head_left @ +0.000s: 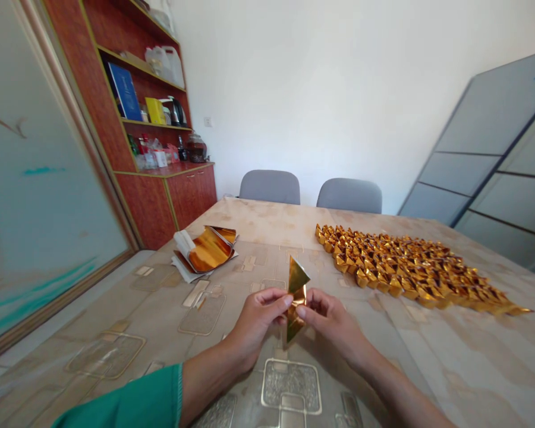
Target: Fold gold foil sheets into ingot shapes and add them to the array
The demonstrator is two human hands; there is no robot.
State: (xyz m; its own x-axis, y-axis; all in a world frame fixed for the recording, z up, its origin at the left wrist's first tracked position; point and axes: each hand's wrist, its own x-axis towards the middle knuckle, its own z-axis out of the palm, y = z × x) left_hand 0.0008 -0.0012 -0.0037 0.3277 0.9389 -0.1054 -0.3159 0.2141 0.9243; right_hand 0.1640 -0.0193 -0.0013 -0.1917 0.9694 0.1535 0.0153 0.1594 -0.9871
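Above the middle of the table, a folded piece of gold foil paper [298,278] stands upright between my hands, with a pointed end at top and bottom. My left hand [263,315] pinches its left side between thumb and fingers. From the right, my right hand [327,318] grips the same paper, its thumb pressed on the middle fold. Some of my fingertips are hidden behind the paper. To the right lie rows of folded gold foil pieces [396,261], packed closely together. A loose stack of gold foil sheets [210,249] with white undersides rests at the left, partly curled.
A patterned cover lies over the table [267,217]. Two grey chairs [270,185] stand at its far side. A red-brown shelf cabinet [191,190] holding bottles and boxes is at back left, beside a glass sliding door [49,178]. Grey panels [463,142] lean at the right.
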